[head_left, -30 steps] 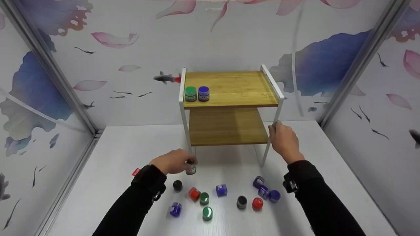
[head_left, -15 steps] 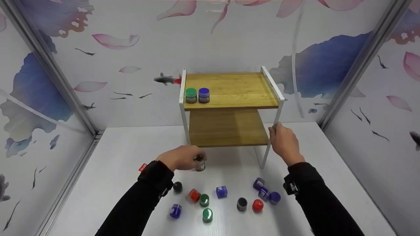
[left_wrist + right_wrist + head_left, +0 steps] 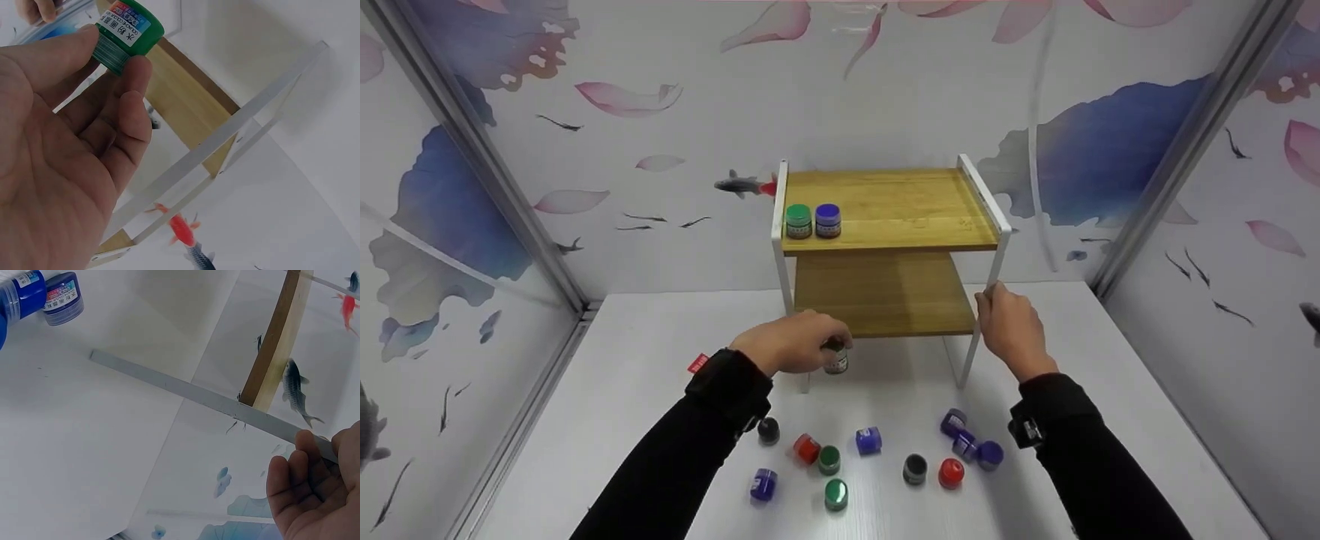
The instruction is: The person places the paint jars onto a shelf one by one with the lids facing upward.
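In the head view my left hand (image 3: 795,343) pinches a gouache paint jar (image 3: 837,361) in front of the rack, just below the lower shelf (image 3: 885,296). The left wrist view shows the paint jar's green body and printed label (image 3: 125,25) between thumb and fingers. My right hand (image 3: 1011,330) grips the white front right leg (image 3: 169,385) of the two-tier wooden rack, fingers curled at the metal bar. On the top shelf (image 3: 915,206) a green-lidded jar (image 3: 799,222) and a blue-lidded jar (image 3: 828,221) stand side by side at the left.
Loose paint jars lie scattered on the white table (image 3: 660,450) before the rack: blue (image 3: 868,441), red (image 3: 951,473), green (image 3: 836,495) and black (image 3: 915,469). Several blue jars cluster at the right (image 3: 62,298). Patterned walls enclose the table at the back and sides.
My left hand has moved right and up with the paint jar, from beside the rack's front left leg to in front of the lower shelf. My right hand has stayed on the right leg.
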A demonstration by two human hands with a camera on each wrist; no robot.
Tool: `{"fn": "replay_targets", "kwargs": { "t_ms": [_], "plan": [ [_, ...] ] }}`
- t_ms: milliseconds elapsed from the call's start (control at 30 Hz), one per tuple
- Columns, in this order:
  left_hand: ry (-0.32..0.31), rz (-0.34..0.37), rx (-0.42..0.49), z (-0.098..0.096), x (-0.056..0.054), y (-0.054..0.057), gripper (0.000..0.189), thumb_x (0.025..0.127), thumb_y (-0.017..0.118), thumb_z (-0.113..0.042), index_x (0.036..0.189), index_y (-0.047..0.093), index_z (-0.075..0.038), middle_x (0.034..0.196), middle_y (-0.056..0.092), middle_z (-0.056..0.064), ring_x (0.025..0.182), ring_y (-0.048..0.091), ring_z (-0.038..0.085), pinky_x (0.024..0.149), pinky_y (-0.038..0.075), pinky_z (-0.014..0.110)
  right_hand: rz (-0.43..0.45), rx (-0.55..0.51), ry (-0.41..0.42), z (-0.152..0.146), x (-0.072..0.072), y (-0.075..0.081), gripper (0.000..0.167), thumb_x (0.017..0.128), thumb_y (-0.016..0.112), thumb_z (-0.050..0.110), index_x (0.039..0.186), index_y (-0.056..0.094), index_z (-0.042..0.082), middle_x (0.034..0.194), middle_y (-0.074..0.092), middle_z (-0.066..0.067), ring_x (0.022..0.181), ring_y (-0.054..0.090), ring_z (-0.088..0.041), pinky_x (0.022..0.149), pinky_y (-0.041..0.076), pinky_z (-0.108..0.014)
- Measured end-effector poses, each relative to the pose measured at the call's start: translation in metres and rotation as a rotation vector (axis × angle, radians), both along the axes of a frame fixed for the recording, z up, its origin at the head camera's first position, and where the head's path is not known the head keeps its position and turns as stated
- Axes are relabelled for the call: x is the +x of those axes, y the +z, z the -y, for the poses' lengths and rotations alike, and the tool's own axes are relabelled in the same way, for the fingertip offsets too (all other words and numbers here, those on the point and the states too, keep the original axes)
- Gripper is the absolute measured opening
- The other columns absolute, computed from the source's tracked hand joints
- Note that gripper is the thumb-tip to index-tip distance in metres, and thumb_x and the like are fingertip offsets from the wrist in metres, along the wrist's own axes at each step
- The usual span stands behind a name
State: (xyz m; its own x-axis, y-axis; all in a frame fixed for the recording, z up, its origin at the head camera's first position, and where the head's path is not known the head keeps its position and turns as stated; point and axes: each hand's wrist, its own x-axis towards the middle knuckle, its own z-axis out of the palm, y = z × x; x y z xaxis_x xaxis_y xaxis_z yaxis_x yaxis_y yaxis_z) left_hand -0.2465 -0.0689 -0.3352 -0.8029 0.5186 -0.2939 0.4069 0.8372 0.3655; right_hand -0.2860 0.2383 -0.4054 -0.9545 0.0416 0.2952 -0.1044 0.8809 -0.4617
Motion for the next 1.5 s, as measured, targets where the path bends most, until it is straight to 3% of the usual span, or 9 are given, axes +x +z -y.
{"fn": "replay_targets", "kwargs": {
  "t_ms": [300, 567, 933, 1300, 1500],
  "plan": [
    [-0.050, -0.068, 0.010, -0.016, -0.001, 0.027, 0.024, 0.098, 0.058, -0.018, 0.121, 0.064, -0.018, 0.115, 0.067, 0.004, 0.101, 0.059, 0.019, 0.098, 0.050, 0.039, -0.011, 0.005, -0.009, -0.003, -0.001, 0.003, 0.027, 0.103, 0.046, 0.021, 0.097, 0.057, -0.003, 0.082, 0.065, -0.023, 0.073, 0.066, -0.039, 0.062, 0.051, -0.049],
    [-0.067, -0.136, 0.005, -0.025, -0.004, 0.054, 0.026, 0.099, 0.057, -0.021, 0.124, 0.064, -0.020, 0.119, 0.066, 0.001, 0.106, 0.058, 0.017, 0.101, 0.048, 0.037, 0.001, -0.003, -0.013, -0.003, -0.003, 0.002, 0.029, 0.104, 0.044, 0.023, 0.097, 0.057, -0.002, 0.080, 0.064, -0.020, 0.072, 0.065, -0.035, 0.062, 0.050, -0.047],
    [-0.128, -0.206, 0.012, -0.029, -0.012, 0.080, 0.027, 0.101, 0.053, -0.022, 0.127, 0.062, -0.020, 0.126, 0.064, -0.001, 0.113, 0.058, 0.015, 0.102, 0.046, 0.034, 0.007, -0.013, -0.028, -0.004, 0.001, -0.002, 0.026, 0.103, 0.046, 0.021, 0.096, 0.057, -0.001, 0.079, 0.063, -0.018, 0.070, 0.063, -0.032, 0.061, 0.050, -0.044],
    [-0.089, -0.281, 0.019, -0.025, -0.026, 0.108, 0.032, 0.102, 0.051, -0.025, 0.133, 0.058, -0.021, 0.132, 0.061, -0.002, 0.121, 0.056, 0.015, 0.104, 0.045, 0.036, 0.046, -0.024, -0.030, -0.001, -0.001, -0.001, 0.028, 0.104, 0.043, 0.022, 0.099, 0.057, -0.002, 0.082, 0.065, -0.019, 0.073, 0.065, -0.031, 0.064, 0.052, -0.044],
    [-0.092, -0.328, 0.041, -0.024, -0.038, 0.117, 0.035, 0.103, 0.049, -0.024, 0.137, 0.056, -0.018, 0.137, 0.058, 0.001, 0.128, 0.052, 0.018, 0.109, 0.041, 0.037, 0.044, -0.018, -0.038, 0.000, -0.001, 0.000, 0.027, 0.104, 0.044, 0.022, 0.100, 0.057, -0.001, 0.083, 0.064, -0.018, 0.074, 0.064, -0.031, 0.065, 0.051, -0.045]
  ]
}}
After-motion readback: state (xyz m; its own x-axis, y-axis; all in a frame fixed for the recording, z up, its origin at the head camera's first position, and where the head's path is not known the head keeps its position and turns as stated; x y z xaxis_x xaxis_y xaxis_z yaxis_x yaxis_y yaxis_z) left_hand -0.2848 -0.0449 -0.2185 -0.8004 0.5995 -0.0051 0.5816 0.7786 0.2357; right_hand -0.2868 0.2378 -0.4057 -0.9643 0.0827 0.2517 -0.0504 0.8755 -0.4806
